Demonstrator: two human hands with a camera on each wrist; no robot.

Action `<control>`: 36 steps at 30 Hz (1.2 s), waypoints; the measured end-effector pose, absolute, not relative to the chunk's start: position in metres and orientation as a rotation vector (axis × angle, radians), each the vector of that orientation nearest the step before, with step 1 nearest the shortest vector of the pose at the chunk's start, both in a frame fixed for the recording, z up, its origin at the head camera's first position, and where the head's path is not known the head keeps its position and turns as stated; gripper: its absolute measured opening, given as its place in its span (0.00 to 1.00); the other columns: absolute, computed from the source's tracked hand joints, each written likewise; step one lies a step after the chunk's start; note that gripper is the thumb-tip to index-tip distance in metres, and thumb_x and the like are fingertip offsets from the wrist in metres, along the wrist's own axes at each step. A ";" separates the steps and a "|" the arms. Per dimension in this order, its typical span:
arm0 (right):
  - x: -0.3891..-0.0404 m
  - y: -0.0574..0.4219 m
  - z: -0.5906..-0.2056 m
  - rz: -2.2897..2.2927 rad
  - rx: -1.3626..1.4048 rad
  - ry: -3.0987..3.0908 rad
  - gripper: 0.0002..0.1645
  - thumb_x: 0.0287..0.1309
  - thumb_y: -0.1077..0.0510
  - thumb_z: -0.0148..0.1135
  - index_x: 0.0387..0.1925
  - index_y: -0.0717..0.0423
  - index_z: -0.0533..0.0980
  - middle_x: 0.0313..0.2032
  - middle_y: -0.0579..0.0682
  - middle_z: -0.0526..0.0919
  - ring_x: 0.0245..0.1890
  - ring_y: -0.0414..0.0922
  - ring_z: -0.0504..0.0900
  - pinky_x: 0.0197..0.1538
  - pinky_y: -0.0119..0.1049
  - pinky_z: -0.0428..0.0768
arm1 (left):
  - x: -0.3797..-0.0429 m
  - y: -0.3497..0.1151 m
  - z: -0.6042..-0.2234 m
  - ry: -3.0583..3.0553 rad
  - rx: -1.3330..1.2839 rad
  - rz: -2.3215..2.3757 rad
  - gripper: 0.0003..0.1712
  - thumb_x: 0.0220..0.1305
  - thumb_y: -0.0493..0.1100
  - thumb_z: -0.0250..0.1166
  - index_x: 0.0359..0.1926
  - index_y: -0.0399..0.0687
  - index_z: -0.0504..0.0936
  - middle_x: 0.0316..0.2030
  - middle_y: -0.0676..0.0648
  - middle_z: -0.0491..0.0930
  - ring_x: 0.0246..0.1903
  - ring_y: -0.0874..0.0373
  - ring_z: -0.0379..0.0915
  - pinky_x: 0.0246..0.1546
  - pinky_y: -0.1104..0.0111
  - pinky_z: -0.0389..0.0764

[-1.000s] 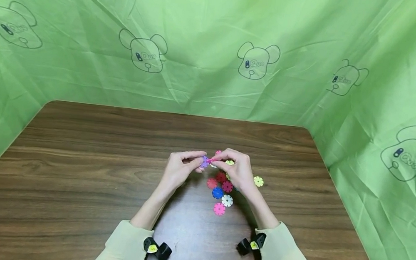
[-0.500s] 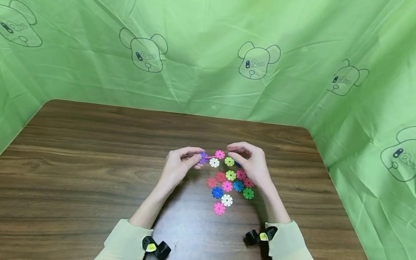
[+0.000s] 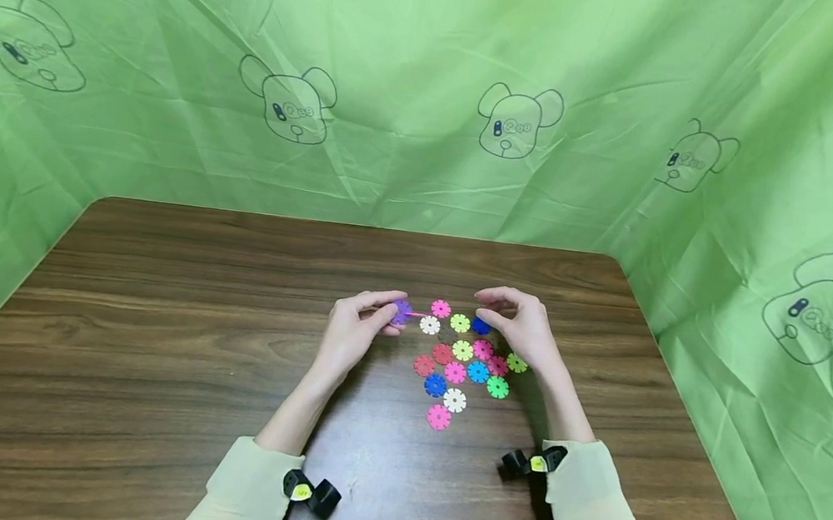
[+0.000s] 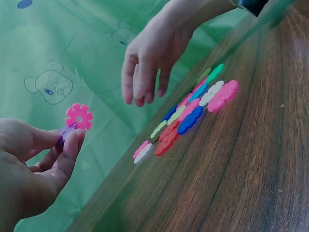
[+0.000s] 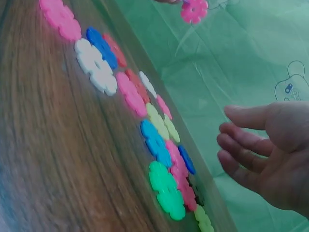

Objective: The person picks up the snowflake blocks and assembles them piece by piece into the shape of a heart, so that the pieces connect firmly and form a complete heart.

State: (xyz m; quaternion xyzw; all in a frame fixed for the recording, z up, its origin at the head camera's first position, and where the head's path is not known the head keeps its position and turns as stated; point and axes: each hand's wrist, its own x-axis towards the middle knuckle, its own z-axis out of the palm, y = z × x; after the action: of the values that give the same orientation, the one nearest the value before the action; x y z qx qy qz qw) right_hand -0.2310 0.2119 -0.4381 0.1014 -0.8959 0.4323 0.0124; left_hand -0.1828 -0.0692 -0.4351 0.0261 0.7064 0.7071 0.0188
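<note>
My left hand (image 3: 358,331) pinches a purple notched plastic disc (image 3: 401,312) between thumb and fingers, above the table. A pink notched disc (image 4: 78,116) is joined to it, standing out from its edge toward the right. My right hand (image 3: 523,329) hovers over the right side of the loose discs, fingers loosely bent and holding nothing. Beneath its fingertips lies a dark blue disc (image 3: 481,326), partly covered in the head view. Close to the joined pair lie a white disc (image 3: 429,325) and another pink disc (image 3: 441,308).
Several more flat notched discs lie in a loose cluster, among them a green disc (image 3: 498,387), a light blue disc (image 3: 478,372) and a front pink disc (image 3: 439,417). They rest on a brown wooden table (image 3: 151,352). Green cloth (image 3: 397,149) hangs behind and beside it.
My right hand has let go of the pink disc and moved right, uncovering loose discs. My left hand has drifted slightly left with the joined pair.
</note>
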 end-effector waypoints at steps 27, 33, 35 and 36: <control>-0.248 0.231 -0.461 0.996 0.427 -3.033 0.15 0.53 0.57 0.79 0.44 0.53 0.87 0.42 0.56 0.82 0.43 0.50 0.79 0.47 0.39 0.74 | -0.184 -0.067 -0.433 2.129 0.047 2.255 0.21 0.67 0.28 0.65 0.61 0.37 0.81 0.42 0.35 0.84 0.33 0.54 0.88 0.42 0.61 0.89; -0.250 0.229 -0.462 1.100 0.388 -3.015 0.14 0.54 0.60 0.78 0.41 0.53 0.82 0.37 0.54 0.84 0.37 0.47 0.81 0.42 0.37 0.78 | -0.183 -0.067 -0.432 2.140 0.041 2.252 0.20 0.67 0.28 0.65 0.59 0.37 0.82 0.42 0.34 0.84 0.32 0.55 0.86 0.44 0.56 0.89; -0.249 0.229 -0.461 1.149 0.373 -3.009 0.14 0.55 0.61 0.77 0.42 0.54 0.82 0.36 0.54 0.85 0.35 0.47 0.81 0.40 0.36 0.80 | -0.183 -0.067 -0.432 2.141 0.035 2.247 0.18 0.67 0.29 0.65 0.58 0.37 0.83 0.43 0.35 0.84 0.32 0.56 0.86 0.44 0.57 0.89; -0.249 0.229 -0.462 1.169 0.365 -3.005 0.13 0.56 0.62 0.77 0.42 0.54 0.81 0.36 0.54 0.85 0.35 0.47 0.82 0.40 0.35 0.80 | -0.183 -0.067 -0.433 2.143 0.035 2.243 0.18 0.67 0.29 0.65 0.57 0.36 0.83 0.43 0.34 0.84 0.33 0.56 0.86 0.44 0.57 0.89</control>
State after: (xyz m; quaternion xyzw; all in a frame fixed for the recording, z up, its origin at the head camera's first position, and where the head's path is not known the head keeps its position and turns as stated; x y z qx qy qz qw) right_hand -0.2491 0.2288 -0.4616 0.1122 -0.9249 0.3596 -0.0517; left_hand -0.1834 -0.0668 -0.4325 0.0114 0.6906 0.7228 0.0197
